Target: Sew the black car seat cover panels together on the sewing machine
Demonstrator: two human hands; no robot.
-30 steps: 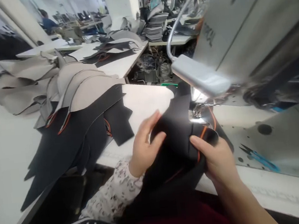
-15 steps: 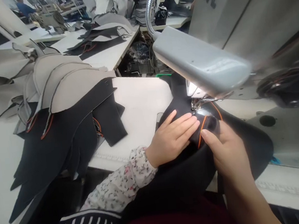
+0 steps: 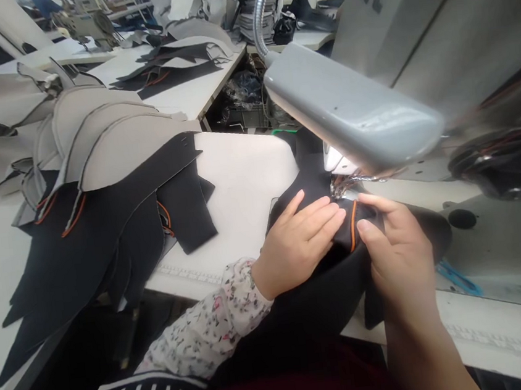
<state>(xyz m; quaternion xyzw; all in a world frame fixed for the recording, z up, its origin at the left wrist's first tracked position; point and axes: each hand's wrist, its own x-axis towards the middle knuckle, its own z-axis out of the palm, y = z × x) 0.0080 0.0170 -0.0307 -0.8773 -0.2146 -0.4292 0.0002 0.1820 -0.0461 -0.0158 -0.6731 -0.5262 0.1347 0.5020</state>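
Black fabric (image 3: 319,313) with an orange piping strip (image 3: 354,225) lies across the bed of a sewing machine (image 3: 415,73) and drapes over the near edge. My left hand (image 3: 297,241) rests flat on this fabric, fingers stretched out and pointing at the presser foot (image 3: 337,188). On the right, my right hand (image 3: 398,236) pinches the fabric between thumb and index finger, just beside the orange piping. Its other fingers are mostly hidden. The fingertips of both hands are close to the presser foot, where the needle itself is hard to make out.
A grey lamp (image 3: 353,104) on a bendable neck hangs over the sewing spot. Stacked grey and black cut panels (image 3: 116,148) cover the table to the left. A blue tool (image 3: 460,278) lies right of my right hand. More machines and fabric piles stand behind.
My right hand has shifted its grip, with the index finger now on top near the presser foot. The fabric on the right has drawn back, uncovering more of the blue tool. My left hand barely moved.
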